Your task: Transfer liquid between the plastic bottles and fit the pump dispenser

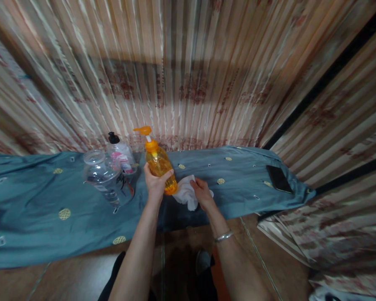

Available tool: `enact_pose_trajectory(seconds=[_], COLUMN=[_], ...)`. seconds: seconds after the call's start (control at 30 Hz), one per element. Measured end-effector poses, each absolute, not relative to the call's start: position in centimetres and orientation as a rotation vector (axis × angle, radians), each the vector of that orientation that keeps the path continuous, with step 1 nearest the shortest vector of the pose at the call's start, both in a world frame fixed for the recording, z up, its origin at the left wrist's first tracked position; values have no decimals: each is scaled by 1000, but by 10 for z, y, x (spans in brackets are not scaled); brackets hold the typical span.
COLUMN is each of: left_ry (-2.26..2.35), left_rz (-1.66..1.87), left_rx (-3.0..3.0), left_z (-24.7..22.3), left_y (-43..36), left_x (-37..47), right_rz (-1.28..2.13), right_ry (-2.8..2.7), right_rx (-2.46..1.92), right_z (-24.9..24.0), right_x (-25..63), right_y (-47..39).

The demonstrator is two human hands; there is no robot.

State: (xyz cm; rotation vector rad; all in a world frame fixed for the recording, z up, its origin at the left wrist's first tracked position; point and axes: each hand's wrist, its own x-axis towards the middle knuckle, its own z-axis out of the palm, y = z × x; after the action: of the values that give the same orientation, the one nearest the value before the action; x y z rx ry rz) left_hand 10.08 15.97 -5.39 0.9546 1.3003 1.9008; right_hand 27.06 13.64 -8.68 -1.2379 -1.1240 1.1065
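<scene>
Pump bottle (157,164) in my left grip (156,180), white cloth (186,192) in my right grip (203,193)

My left grip is wrapped round the lower part of the orange pump bottle, thumb across its near side; the bottle tilts, its pump head (143,131) up at the far left and its base down at the near right; whether that base touches the worktop (238,196) I cannot tell. My right grip pinches the crumpled white cloth between thumb and fingers, just to the right of the bottle's base; a silvery bracelet (224,236) circles my right wrist.

To the left of the bottle stands a clear plastic jar (104,177), dark print on its side; just beyond it, partly hidden by it, is a pale bottle (121,154) with a black pump top and a pink label; far over to the right lies a dark phone (279,179), well apart from my right grip. A blue-green sheet (81,200) with yellow pineapple shapes covers the worktop; a pleated, patterned curtain (207,83) hangs along the far side; brown floor tiles (81,274) show on the near side.
</scene>
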Motion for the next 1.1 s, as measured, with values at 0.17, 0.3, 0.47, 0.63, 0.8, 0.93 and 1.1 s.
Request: enact_pose_trajectory(seconds=[0.17, 0.3, 0.47, 0.63, 0.8, 0.93, 1.1], left_ry=[1320, 1361, 1408, 1450, 1477, 1483, 1491], left_rz=[1893, 1869, 1836, 1799, 1784, 1776, 1774], left_rx=[998, 1033, 1089, 1144, 1160, 1171, 1164], left_z=[-55, -56, -59, -61, -63, -63, -61], left_y=[161, 161, 159, 157, 156, 155, 154], left_x=[106, 109, 114, 118, 119, 118, 116], right_rz=[1058, 1017, 1005, 928, 818, 724, 632], right_ry=[-1094, -1063, -1109, -1226, -1329, -1401, -1475], right_rx=[-1212, -1194, -1227, -1363, -1479, -1462, -1406], right_z=[-81, -79, -84, -95, -104, -105, -100], right_x=[280, 282, 279, 280, 274, 264, 258], right_y=[138, 140, 142, 145, 142, 139, 134])
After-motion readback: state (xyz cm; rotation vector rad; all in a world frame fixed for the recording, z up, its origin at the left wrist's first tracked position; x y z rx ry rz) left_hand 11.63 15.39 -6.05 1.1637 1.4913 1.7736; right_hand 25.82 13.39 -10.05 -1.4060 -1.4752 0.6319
